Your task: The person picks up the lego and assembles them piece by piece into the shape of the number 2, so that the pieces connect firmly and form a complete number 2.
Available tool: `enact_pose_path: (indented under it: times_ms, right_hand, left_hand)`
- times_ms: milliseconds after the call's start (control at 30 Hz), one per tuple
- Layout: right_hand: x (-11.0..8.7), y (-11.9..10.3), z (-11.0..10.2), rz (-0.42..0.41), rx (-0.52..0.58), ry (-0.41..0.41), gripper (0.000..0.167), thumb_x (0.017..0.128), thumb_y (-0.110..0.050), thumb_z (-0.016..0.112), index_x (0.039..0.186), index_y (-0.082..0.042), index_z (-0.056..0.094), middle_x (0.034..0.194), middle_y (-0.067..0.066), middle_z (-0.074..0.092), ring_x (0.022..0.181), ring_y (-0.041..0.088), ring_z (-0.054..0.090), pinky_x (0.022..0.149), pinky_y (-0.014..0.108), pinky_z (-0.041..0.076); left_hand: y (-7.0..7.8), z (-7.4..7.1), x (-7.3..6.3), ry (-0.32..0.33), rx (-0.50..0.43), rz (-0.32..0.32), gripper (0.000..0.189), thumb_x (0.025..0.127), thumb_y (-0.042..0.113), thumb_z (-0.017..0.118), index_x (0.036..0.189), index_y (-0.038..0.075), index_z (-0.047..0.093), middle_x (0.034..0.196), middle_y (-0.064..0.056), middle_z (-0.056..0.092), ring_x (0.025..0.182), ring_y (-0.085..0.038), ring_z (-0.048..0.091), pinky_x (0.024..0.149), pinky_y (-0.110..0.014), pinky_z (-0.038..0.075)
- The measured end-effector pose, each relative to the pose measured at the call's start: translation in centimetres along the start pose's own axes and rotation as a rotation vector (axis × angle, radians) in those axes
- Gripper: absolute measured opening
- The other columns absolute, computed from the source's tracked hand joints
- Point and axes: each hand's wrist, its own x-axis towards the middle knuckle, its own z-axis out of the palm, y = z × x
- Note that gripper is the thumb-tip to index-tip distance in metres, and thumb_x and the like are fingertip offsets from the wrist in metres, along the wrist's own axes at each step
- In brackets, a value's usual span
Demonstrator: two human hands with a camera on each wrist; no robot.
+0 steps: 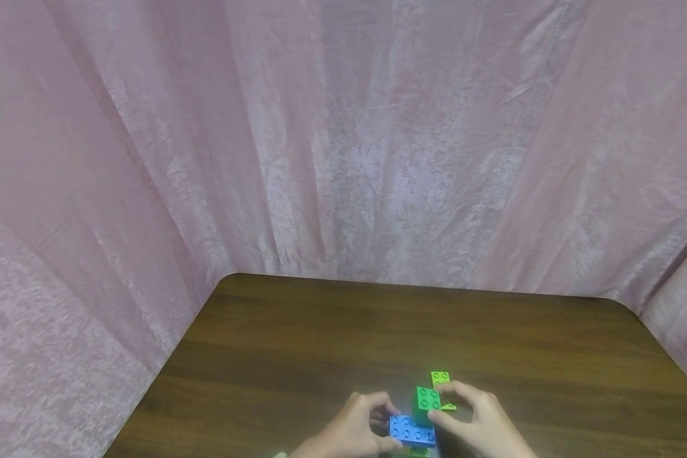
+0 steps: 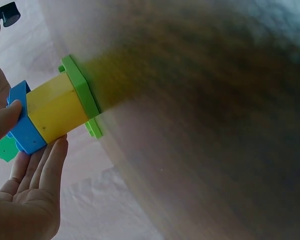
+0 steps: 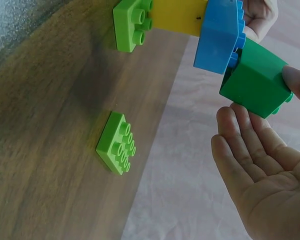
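Observation:
My left hand (image 1: 360, 423) grips the sides of a blue brick (image 1: 412, 431) with thumb and fingers. Under it, a yellow brick (image 2: 57, 107) sits on a lime green plate (image 2: 82, 87), all one stack. Between thumb and fingertips, my right hand (image 1: 481, 413) pinches a green brick (image 3: 255, 77). The green brick is tilted against the blue brick's studs at one end, as the right wrist view shows. Whether any studs are engaged I cannot tell. A second lime green plate (image 3: 112, 145) lies apart from the stack, partly behind my right hand in the head view.
The brown wooden table (image 1: 320, 337) stretches away beyond both hands. Pink curtains (image 1: 349, 159) hang along its far edge and sides.

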Motion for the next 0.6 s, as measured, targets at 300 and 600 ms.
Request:
enact_pose_path:
  times_ms: [300,600]
  right_hand:
    - [-0.42,0.26,-0.04,-0.005,-0.026,-0.015,0.035,0.086,-0.031,0.073,0.113,-0.01,0.065,0.11,0.003,0.072,0.099,0.001,0.063,0.083,0.025,0.055]
    - [-0.94,0.51,0.2,-0.065,-0.044,0.004,0.032,0.086,-0.029,0.073,0.111,-0.011,0.066,0.104,0.0,0.073,0.095,-0.005,0.061,0.08,0.021,0.054]
  left_hand:
    - [-0.06,-0.03,0.02,0.003,0.021,0.049,0.026,0.076,0.005,0.078,0.098,0.01,0.065,0.1,-0.003,0.073,0.093,-0.006,0.07,0.082,-0.021,0.059]
    - [0.12,-0.04,-0.07,0.016,0.043,0.063,0.026,0.076,0.004,0.079,0.097,0.01,0.065,0.099,-0.005,0.074,0.092,-0.007,0.071,0.08,-0.02,0.059]
